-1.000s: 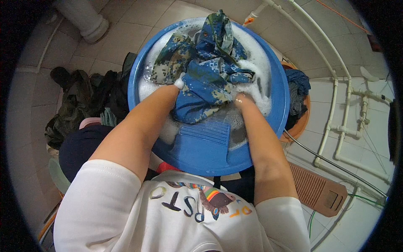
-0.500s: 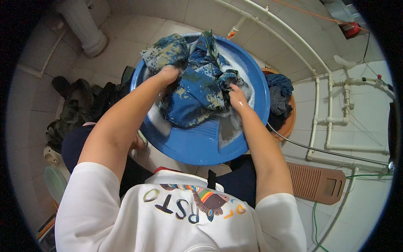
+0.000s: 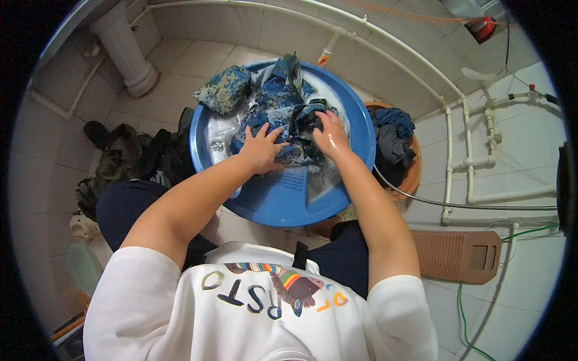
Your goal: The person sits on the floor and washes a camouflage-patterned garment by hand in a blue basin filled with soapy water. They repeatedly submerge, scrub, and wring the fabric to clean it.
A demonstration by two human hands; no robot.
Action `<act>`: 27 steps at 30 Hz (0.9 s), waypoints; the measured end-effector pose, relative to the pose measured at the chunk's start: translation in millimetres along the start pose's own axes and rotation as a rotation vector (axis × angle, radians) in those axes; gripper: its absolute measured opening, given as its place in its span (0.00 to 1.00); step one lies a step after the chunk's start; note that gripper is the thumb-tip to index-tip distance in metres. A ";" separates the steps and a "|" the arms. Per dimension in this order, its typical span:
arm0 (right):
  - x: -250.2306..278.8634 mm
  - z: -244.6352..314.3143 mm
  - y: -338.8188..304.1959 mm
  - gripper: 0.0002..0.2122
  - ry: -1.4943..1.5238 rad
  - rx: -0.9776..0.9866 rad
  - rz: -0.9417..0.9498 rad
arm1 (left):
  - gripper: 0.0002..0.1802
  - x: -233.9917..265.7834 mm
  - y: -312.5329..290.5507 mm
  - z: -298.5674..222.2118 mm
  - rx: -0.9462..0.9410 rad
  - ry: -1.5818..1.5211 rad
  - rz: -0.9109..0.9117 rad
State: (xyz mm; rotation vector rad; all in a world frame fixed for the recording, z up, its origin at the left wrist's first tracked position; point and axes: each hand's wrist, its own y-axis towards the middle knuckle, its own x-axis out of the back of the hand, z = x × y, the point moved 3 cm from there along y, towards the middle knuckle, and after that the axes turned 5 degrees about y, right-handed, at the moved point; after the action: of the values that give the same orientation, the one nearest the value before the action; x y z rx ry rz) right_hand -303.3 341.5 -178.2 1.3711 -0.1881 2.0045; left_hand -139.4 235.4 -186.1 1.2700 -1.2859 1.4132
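A wet blue camouflage garment (image 3: pixel 274 95) lies bunched in soapy water inside a large round blue basin (image 3: pixel 250 206). One bundled part of it rests over the basin's far left rim. My left hand (image 3: pixel 260 150) lies with fingers spread on the near side of the cloth, above the basin's ridged washing slope (image 3: pixel 291 179). At the right of the heap, my right hand (image 3: pixel 331 136) touches a dark wet fold with its fingers stretched out and apart. Suds partly cover the water around the cloth.
An orange tub (image 3: pixel 410 171) of dark clothes stands right of the basin. Dark clothes (image 3: pixel 123 153) lie at the left. A brown washboard (image 3: pixel 457 256) is on the floor at the right, near white pipes (image 3: pixel 450 156) and a grey hose (image 3: pixel 481 207).
My left hand has let go of the raised cloth and moved nearer, fingers now spread on the heap. The lifted cloth has sunk into the basin. My right hand's fingers have opened out.
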 end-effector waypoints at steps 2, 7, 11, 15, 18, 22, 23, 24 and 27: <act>-9.8 10.2 4.1 0.28 -0.197 -0.022 0.201 | 0.32 -5.0 1.8 10.4 0.024 0.013 0.013; -29.0 -11.0 11.2 0.30 -0.372 -0.147 0.473 | 0.29 -21.5 11.7 36.0 0.119 -0.023 0.080; -43.0 -56.5 5.1 0.22 -0.334 -0.240 0.501 | 0.27 -48.1 27.6 64.1 0.132 -0.082 0.019; -63.7 -80.8 -1.8 0.15 -0.438 -0.218 0.600 | 0.27 -50.2 39.5 74.5 0.160 -0.299 0.120; -64.8 -71.9 -9.8 0.11 -0.511 -0.093 0.717 | 0.29 -76.1 41.4 91.3 0.268 -0.244 0.221; -81.6 -92.8 -12.3 0.12 -0.519 -0.202 0.841 | 0.22 -98.9 40.7 106.7 0.354 -0.303 0.342; -85.4 -90.8 -10.2 0.13 -0.517 -0.216 0.887 | 0.21 -127.3 42.3 122.3 0.507 -0.523 0.317; -86.9 -89.5 -7.4 0.14 -0.520 -0.228 0.938 | 0.20 -155.7 46.0 135.8 0.655 -0.743 0.286; -89.1 -88.7 -7.4 0.16 -0.446 -0.270 1.092 | 0.20 -134.4 51.4 120.6 0.435 -0.483 0.522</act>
State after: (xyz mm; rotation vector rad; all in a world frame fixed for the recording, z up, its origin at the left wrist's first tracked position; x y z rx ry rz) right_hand -348.6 348.6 -295.5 1.6841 -1.6380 2.2632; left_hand -151.4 116.2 -330.7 1.7210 -1.7920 1.8990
